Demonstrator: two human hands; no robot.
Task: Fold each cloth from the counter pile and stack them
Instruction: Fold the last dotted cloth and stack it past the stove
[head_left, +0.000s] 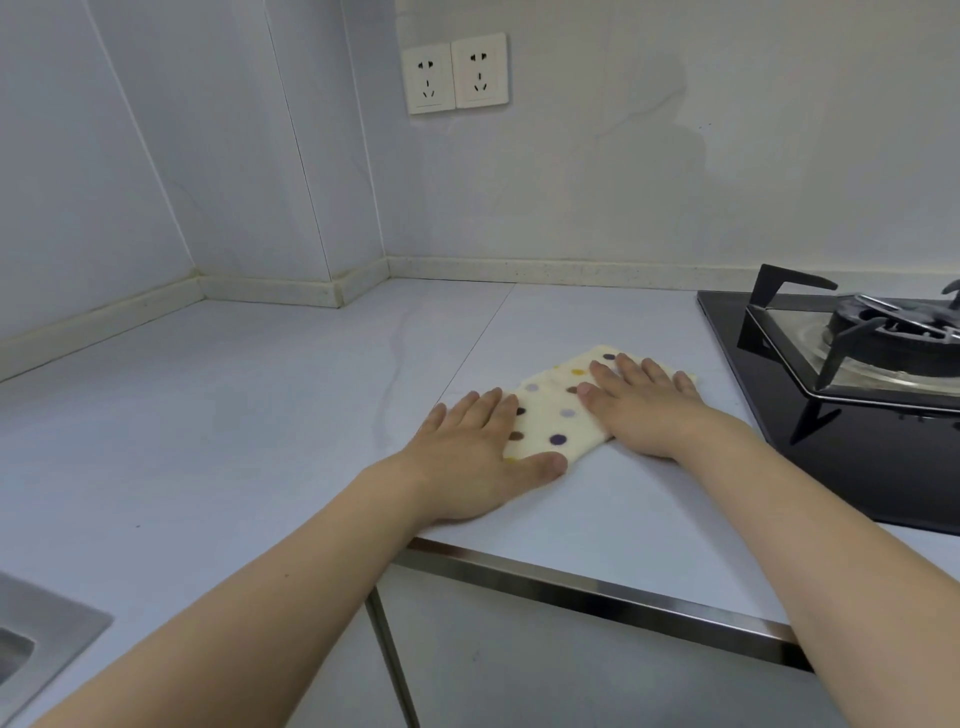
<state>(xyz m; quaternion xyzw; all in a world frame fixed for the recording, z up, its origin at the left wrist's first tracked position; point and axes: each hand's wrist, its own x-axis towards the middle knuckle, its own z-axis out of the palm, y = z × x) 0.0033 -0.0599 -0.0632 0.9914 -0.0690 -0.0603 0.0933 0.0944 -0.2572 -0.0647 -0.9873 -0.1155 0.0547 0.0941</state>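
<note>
A cream cloth (558, 410) with coloured dots lies flat on the pale counter (260, 415), in the right half of it, just left of the black gas stove (857, 395). The cloth looks folded into a long strip that runs from near-left to far-right; how many layers it has I cannot tell.

The left hand (478, 457) lies flat on the near-left end of the cloth. Its fingers are straight and close together, and the thumb reaches along the near edge of the cloth. The right hand (644, 410) lies flat on the far-right part of the cloth, with straight fingers a little spread, pointing to the far left. Both palms press down and neither hand holds the cloth by pinching.

The metal edge of the counter (597, 590) runs below the forearms. At the near-left corner a part of a steel sink (36, 644) shows. On the far wall two white sockets (456, 73) sit side by side.
</note>
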